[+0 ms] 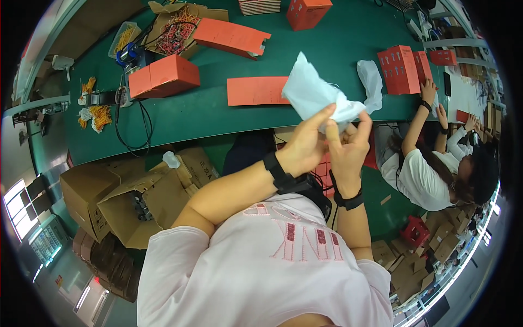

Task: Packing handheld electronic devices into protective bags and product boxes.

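Observation:
Both my hands hold a thin, pale white wrapping bag [310, 87] just above the table's near edge. My left hand [306, 139] pinches its lower part between thumb and fingers. My right hand [348, 150] grips the gathered end on the right, its fingers curled. Whether anything lies inside the bag cannot be made out. Behind it a flat red-orange carton [255, 91] lies on the green table, partly covered by the bag. Another white bag [370, 82] rests on the table to the right of my hands.
Red-orange boxes [166, 76] stand at the left and a patterned box [399, 70] at the right. An open carton of red wires [177, 32] sits at the back left. Black cable [147, 128] hangs over the edge. Co-workers [430, 169] sit at my right; cardboard boxes [128, 212] stand below left.

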{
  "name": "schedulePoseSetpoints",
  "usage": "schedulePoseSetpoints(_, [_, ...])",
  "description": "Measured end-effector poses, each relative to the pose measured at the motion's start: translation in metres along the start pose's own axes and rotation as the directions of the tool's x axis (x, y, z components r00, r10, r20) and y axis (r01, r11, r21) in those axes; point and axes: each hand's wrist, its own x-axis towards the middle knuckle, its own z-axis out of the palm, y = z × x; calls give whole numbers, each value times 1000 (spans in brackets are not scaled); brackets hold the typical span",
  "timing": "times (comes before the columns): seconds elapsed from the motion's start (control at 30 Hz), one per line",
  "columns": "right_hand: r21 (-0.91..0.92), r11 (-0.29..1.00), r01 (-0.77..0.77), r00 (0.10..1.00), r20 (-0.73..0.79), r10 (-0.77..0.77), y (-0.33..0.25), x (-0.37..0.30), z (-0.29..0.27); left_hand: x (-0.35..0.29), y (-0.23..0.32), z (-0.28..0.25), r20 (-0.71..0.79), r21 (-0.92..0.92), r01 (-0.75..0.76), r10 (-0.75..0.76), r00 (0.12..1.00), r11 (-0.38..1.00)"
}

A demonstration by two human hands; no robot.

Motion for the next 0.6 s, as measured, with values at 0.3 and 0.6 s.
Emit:
schedulePoseSetpoints(0.3, [-474, 708, 524, 851, 264, -453, -12, 4, -29, -12, 14, -12, -132, -7, 220, -219, 967, 975])
schedulePoseSetpoints(0.6, [457, 850, -261, 962, 47, 271, 33, -31, -40, 7, 14, -40, -145, -169, 76, -101, 984, 983])
